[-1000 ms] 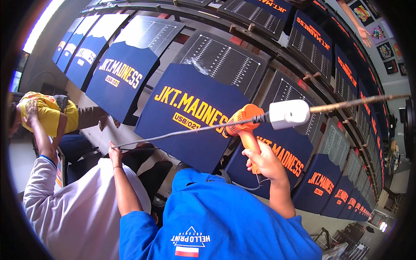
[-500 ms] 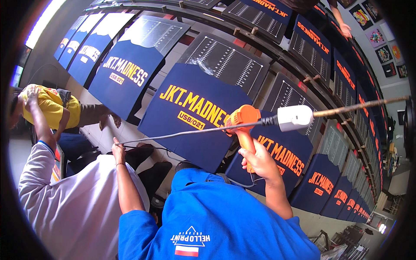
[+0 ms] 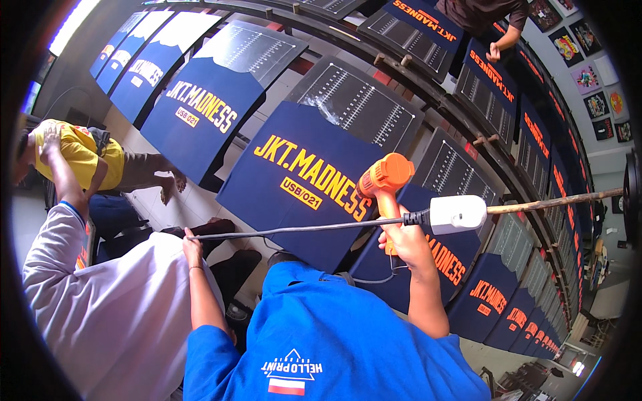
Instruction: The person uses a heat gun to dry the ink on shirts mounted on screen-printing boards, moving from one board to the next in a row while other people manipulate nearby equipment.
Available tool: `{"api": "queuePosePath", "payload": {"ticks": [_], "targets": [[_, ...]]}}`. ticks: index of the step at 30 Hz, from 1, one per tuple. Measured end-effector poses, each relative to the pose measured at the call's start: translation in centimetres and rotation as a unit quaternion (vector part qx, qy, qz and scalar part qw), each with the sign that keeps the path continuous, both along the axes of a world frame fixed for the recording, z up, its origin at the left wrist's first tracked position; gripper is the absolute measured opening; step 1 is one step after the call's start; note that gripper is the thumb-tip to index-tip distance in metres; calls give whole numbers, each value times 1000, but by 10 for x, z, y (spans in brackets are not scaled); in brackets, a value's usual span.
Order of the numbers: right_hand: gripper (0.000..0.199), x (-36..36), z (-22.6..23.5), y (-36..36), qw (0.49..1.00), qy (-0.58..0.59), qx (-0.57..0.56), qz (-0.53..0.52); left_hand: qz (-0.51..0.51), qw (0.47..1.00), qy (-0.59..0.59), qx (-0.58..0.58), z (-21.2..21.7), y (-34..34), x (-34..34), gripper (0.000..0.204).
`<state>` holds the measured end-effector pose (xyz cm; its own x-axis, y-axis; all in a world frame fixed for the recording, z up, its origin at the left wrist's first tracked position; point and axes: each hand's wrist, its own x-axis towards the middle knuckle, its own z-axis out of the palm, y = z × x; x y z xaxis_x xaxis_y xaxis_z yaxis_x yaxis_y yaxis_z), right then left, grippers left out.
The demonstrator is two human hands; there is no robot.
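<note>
Over the last second the orange heat gun [image 3: 384,177] has hardly shifted in the middle of the frame. Its nozzle stays pointed up and to the left at the navy shirt [image 3: 294,180] with the orange print. The white socket block [image 3: 458,214] on the wooden stick [image 3: 555,200] has slid lower, so it now sits just right of the right hand [image 3: 401,237]. I judge that the gun is dwelling on this one print rather than moving on down the row.

The right hand's grip is clamped round the gun's handle, with the fingers wrapped tight. The left hand [image 3: 192,242], lower left of centre, has its grip closed on the grey cable [image 3: 301,229], which runs taut across to the socket block.

The gun is bright orange with a stubby barrel and is held upright above the shirt, not touching it. The shirt lies flat on a slanted worktop board, one of a long curved row. Bare dark boards [image 3: 361,100] with white grid marks stand just above. A person in yellow [image 3: 80,150] sits at the far left
</note>
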<state>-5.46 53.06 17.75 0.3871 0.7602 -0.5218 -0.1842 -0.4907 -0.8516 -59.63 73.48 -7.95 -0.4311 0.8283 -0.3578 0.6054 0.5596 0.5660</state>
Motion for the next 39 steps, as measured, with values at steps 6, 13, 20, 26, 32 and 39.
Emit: {"api": "queuePosePath", "payload": {"ticks": [6,13,20,26,32,39], "targets": [[31,1,15,15,999,4,-28,17,-138,984,98,-45,-31,-73,30,63],[34,5,12,26,999,49,9,22,-205,952,99,-204,-13,-145,87,58],[35,-1,13,37,998,46,18,29,-376,918,59,-108,-12,-161,106,35],[35,-6,13,39,998,38,10,41,-552,832,-16,-52,58,-124,166,27],[38,-16,13,32,996,57,7,69,-669,713,-200,-68,183,-107,239,31],[39,-25,19,21,992,76,-13,103,-652,672,-332,-113,277,-81,237,33]]}}
